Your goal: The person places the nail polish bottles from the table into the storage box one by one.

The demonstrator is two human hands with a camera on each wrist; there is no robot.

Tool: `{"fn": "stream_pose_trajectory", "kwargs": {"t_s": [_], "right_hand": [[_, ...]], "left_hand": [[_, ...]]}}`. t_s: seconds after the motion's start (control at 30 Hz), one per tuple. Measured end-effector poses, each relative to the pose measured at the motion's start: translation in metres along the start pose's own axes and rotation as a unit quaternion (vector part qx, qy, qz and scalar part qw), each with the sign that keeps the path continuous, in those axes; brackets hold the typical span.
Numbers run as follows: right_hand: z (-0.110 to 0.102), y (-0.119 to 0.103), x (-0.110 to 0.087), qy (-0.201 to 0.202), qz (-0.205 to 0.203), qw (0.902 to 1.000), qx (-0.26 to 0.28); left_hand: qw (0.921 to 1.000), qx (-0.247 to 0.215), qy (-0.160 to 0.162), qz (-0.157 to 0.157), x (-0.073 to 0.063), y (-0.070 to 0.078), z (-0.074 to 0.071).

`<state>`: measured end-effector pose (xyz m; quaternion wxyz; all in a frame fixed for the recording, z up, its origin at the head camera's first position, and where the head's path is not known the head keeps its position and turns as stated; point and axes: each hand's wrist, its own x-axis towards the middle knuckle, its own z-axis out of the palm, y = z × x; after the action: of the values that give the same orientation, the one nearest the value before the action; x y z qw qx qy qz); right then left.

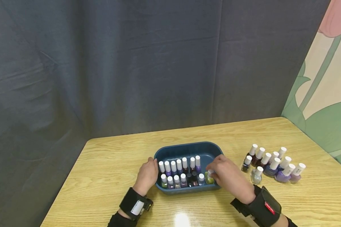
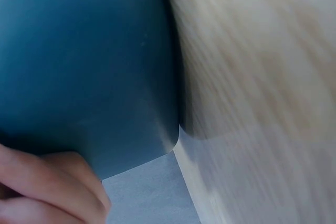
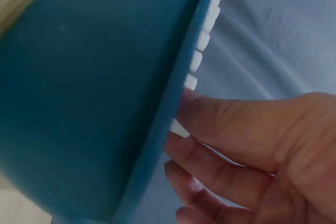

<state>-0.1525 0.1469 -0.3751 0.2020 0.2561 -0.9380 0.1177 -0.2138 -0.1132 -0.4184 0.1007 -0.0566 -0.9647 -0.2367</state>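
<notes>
1. Curtain (image 1: 159, 69): one; dark grey fabric, softly creased, behind the work.
2. Tabletop (image 1: 102, 179): one; yellowish wood grain, glossy, rounded corners.
3. Tray (image 1: 182, 152): one; smooth, dark blue, oblong with rounded ends.
4. Outside bottles (image 1: 271, 170): eleven, white-capped, standing close together right of the tray.
5. Tray bottles (image 1: 176, 183): fifteen in two rows — seven at the back, eight in front; two front caps are black, the rest white.
6. Left hand (image 1: 146, 175): grips the tray's left end, fingers bent against the outer wall.
7. Right hand (image 1: 228, 175): nearly closed; thumb and fingers pinch a white cap.
8. Yellow-green bottle (image 1: 209, 180): one, under the pinched cap — inside the tray, right end of the front row.
</notes>
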Motion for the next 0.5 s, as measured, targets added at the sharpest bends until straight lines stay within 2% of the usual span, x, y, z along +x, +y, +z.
{"fn": "stream_pose_trajectory", "kwargs": {"t_s": [0.37, 0.5], "right_hand": [[0.0056, -0.0057, -0.0003, -0.028, -0.006, 0.9996, 0.007], [0.0074, -0.0055, -0.0005, -0.027, -0.016, 0.9995, -0.001]], "left_hand": [[0.9998, -0.007, -0.014, -0.008, -0.0001, 0.0009, -0.0022], [0.9996, -0.013, -0.022, -0.012, 0.0000, 0.0013, -0.0027]]}}
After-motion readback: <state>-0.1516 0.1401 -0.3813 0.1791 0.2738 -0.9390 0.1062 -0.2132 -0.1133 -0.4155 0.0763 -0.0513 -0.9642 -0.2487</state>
